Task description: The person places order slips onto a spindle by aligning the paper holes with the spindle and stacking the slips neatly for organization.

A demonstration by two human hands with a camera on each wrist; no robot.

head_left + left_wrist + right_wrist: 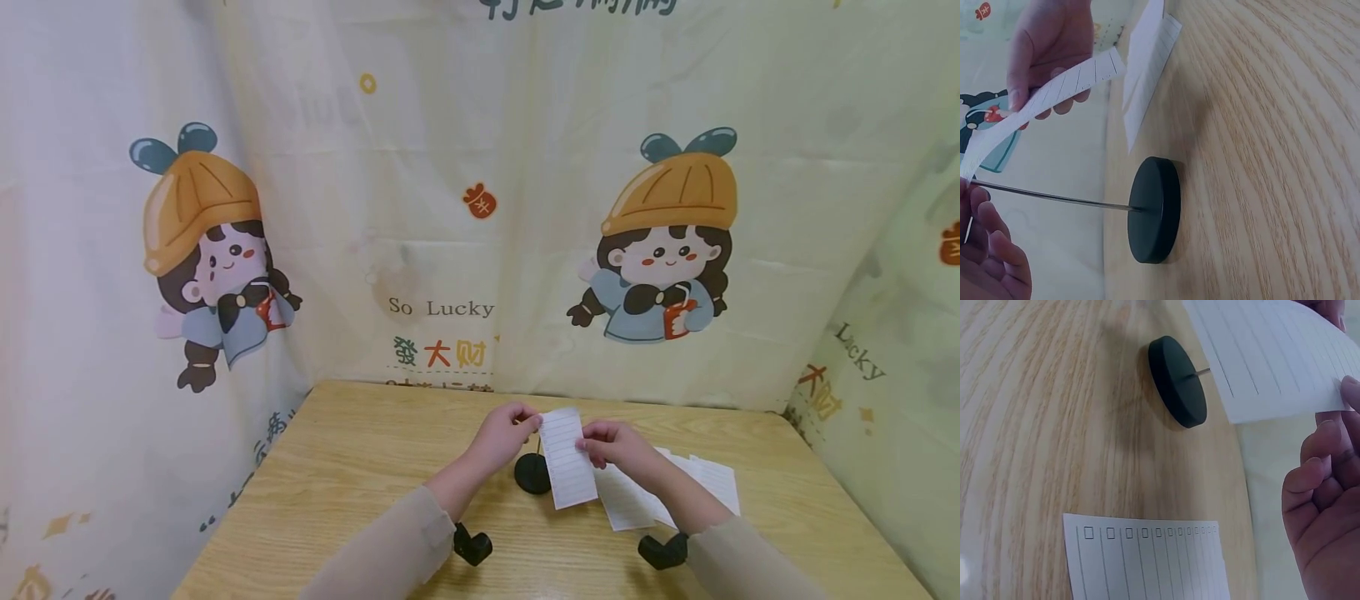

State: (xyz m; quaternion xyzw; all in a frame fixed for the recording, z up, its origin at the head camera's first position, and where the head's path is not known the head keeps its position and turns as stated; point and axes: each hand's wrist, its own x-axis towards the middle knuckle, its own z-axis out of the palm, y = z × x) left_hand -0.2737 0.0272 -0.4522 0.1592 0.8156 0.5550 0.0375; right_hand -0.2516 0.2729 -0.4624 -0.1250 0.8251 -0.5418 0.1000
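A lined white paper slip (567, 462) is held up between both hands in the head view. My left hand (506, 435) pinches its upper left edge, right at the top of a thin metal rod (1054, 195). That rod rises from a round black base (1155, 209) standing on the table; its tip is hidden by fingers and paper. My right hand (618, 450) pinches the slip's right edge between thumb and fingers. In the right wrist view the slip bows between the two hands, its lower end overlapping the rod.
More lined slips (630, 500) lie loosely overlapped on the wooden table (337, 467), under the right forearm. One slip (1147, 562) shows a row of small checkboxes. Black wrist mounts (472, 546) sit below both sleeves. A printed curtain (435, 250) hangs behind the table.
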